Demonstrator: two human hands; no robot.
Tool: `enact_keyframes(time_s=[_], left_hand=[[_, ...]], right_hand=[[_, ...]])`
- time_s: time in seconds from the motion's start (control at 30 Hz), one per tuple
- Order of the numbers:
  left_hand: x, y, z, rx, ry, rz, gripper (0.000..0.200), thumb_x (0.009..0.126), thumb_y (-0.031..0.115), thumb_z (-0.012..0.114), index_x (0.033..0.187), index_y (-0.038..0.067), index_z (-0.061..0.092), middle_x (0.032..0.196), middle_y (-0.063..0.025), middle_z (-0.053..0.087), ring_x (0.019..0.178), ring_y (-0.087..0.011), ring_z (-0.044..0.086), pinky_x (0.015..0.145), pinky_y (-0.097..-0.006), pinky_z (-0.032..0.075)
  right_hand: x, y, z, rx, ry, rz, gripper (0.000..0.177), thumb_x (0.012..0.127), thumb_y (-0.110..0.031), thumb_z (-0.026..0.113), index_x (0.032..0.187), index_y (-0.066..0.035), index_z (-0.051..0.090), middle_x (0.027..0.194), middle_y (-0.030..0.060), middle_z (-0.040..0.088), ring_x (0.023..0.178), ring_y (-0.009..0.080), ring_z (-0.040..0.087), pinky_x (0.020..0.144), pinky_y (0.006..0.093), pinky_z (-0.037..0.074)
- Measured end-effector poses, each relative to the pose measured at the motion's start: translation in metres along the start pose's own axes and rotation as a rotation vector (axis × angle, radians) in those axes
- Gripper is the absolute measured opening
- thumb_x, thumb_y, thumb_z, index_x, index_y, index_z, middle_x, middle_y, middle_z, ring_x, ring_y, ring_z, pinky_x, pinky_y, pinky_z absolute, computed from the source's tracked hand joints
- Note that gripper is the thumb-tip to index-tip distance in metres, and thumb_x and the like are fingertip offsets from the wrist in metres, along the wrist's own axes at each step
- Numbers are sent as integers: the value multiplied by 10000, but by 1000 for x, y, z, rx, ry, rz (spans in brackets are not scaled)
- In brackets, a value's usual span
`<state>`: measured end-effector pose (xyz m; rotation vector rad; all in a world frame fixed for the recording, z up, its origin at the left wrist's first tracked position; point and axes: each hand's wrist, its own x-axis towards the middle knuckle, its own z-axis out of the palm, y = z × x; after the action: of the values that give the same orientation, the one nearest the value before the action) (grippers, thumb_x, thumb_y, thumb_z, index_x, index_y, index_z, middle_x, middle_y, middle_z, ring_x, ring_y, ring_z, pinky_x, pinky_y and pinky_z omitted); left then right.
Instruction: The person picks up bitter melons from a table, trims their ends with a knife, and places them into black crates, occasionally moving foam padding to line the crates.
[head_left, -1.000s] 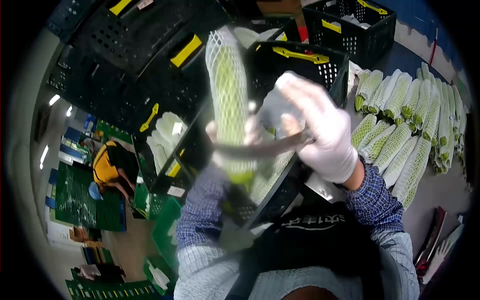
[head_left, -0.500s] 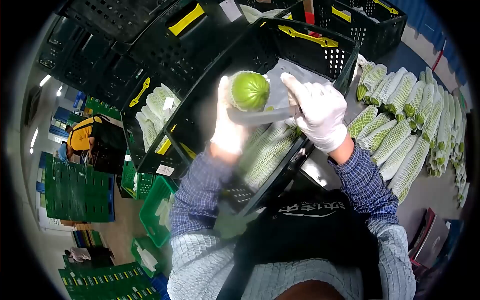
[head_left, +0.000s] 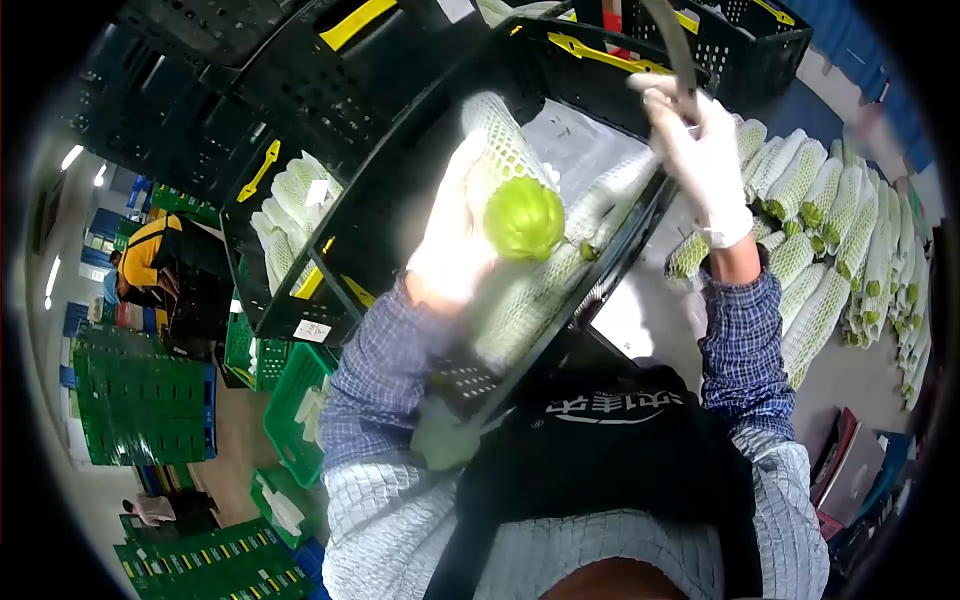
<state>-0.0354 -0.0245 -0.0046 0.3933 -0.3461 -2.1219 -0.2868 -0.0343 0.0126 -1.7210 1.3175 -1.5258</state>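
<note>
My left hand point(head_left: 450, 225), in a white glove, is closed round a long green gourd point(head_left: 525, 218) sleeved in white foam netting. Its bare, ridged green end points toward me. Up and to the right, my gloved right hand point(head_left: 705, 165) grips a knife point(head_left: 676, 45), blade raised and slightly blurred, apart from the gourd. Below the held gourd, several netted gourds point(head_left: 535, 305) lie in a black crate point(head_left: 480, 85) beside a pale liner sheet point(head_left: 580, 145).
Many netted gourds point(head_left: 845, 215) are piled on the table at the right. Another black crate point(head_left: 275, 310) with netted gourds stands at the left. Green baskets point(head_left: 285, 415) sit on the floor. A person in a yellow top point(head_left: 145, 262) bends over in the background.
The knife has left the gourd's end and swung up and right with my right hand. My left hand has tilted the gourd, showing more of its netted length.
</note>
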Motion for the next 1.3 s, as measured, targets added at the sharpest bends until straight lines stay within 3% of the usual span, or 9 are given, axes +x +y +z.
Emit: enact_keyframes(time_s=[0.1,0.3,0.43,0.6,0.63,0.77,0.93,0.97,1.3], left_hand=[[0,-10,19,9,-106,-88,642,958,294,607,1452,30,292,1392,-206,440,1278,-289,486,1083,-442,428],[-6,-15,14,344,-50,176,440,1003,275,529,1365,32,466,1324,-147,570,1180,-243,578,972,-413,510],[-14,-23,19,632,-123,130,682,1005,494,400,1508,46,294,1497,-151,401,1368,-291,390,1147,-477,268],[-17,-59,45,982,-348,157,979,909,652,452,1556,34,56,1577,-186,229,1447,-299,266,1182,-458,193],[-17,-62,49,1035,-351,162,1018,880,642,520,1552,23,72,1564,-214,247,1442,-330,276,1173,-462,220],[-20,-52,44,1304,-238,266,1114,783,630,683,1525,-24,168,1493,-280,346,1371,-379,398,1132,-474,329],[-19,-38,37,1224,-212,299,787,938,396,593,1470,-81,264,1374,-242,463,1156,-253,570,1011,-336,450],[-12,-24,36,1035,5,157,635,904,235,605,1438,-3,357,1313,-271,510,1132,-377,576,1025,-465,455],[19,-41,71,1474,-232,51,533,949,203,592,1378,-64,425,1209,-165,586,1078,-215,622,992,-338,471]], right_hand=[[-21,-33,7,268,-423,291,374,941,-294,643,1166,4,659,822,28,672,663,51,587,563,215,448],[-34,7,40,233,-394,-148,657,788,-425,761,1261,-9,575,1079,163,686,960,240,686,851,346,544],[-44,-1,34,366,-326,2,920,693,-537,813,1294,53,443,1079,249,652,953,306,674,816,380,544],[-84,-19,-40,987,-310,261,1074,730,-239,832,1514,38,152,1456,244,411,1292,310,484,1089,455,417],[-93,-4,-52,887,-215,212,929,779,-249,804,1477,46,266,1339,167,524,1209,201,520,1071,330,399],[-179,-1,-140,388,129,115,985,750,-227,811,1502,39,233,1462,187,418,1318,220,438,1128,362,331],[-300,5,-229,131,552,394,946,748,-191,798,1504,18,269,1447,121,440,1307,204,444,1109,328,333],[-320,7,-239,67,652,416,934,749,-187,795,1501,16,280,1428,107,461,1286,199,461,1095,317,347],[-450,120,-324,-483,847,822,934,735,-180,805,1488,38,296,1432,207,481,1290,248,503,1066,304,382]])
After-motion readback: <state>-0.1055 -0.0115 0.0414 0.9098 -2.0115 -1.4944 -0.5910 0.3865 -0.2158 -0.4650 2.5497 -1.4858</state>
